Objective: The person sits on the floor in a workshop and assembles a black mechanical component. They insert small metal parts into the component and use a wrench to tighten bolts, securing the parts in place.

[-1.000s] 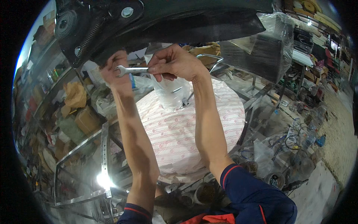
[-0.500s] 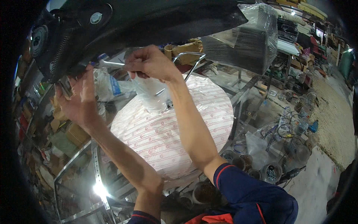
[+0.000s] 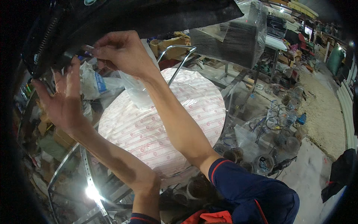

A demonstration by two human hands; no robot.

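A large black piece (image 3: 156,26) with a coil spring (image 3: 46,37) along its left part hangs across the top of the view. My right hand (image 3: 121,52) is closed round a silver wrench (image 3: 88,48), whose end points left at the black piece's underside. Most of the wrench is hidden by my fingers. My left hand (image 3: 63,102) is raised to the lower edge of that piece, palm up and fingers spread. Its fingertips are at the dark edge, and whether they press on it is hard to see.
Below my arms is a round top (image 3: 186,123) wrapped in patterned white film, with a clear plastic bag (image 3: 138,93) on it. A bent chrome tube (image 3: 179,61) rises behind. Metal frames (image 3: 89,175) stand left; several tubs of hardware (image 3: 264,164) lie right.
Both hands have moved left in the view, the right one bringing the wrench closer to the black piece. The whole scene has also shifted left and slightly up.
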